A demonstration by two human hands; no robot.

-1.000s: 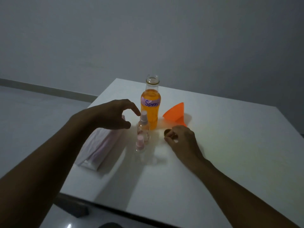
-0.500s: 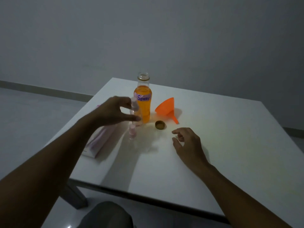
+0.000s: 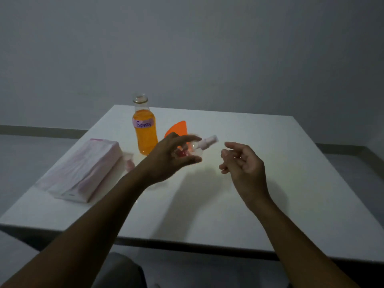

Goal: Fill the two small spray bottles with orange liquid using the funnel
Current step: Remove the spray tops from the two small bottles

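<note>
My left hand (image 3: 170, 159) holds a small clear spray bottle (image 3: 202, 144) above the table, tilted so its white nozzle points right. My right hand (image 3: 242, 161) hovers just right of the nozzle, fingers loosely curled, holding nothing. The second small spray bottle (image 3: 129, 162), with a pink top, stands on the table beside the pink packet. An uncapped bottle of orange liquid labelled "Spray" (image 3: 144, 129) stands behind my left hand. The orange funnel (image 3: 177, 128) lies on its side behind it, partly hidden by my fingers.
A pink and white packet (image 3: 83, 171) lies at the left of the white table (image 3: 291, 183). The table's front edge runs close below my forearms. A grey wall stands behind the table.
My left hand has lifted the spray bottle off the table and carried it right, tilting it. My right hand has risen from the table toward the nozzle. The small cap is hidden now.
</note>
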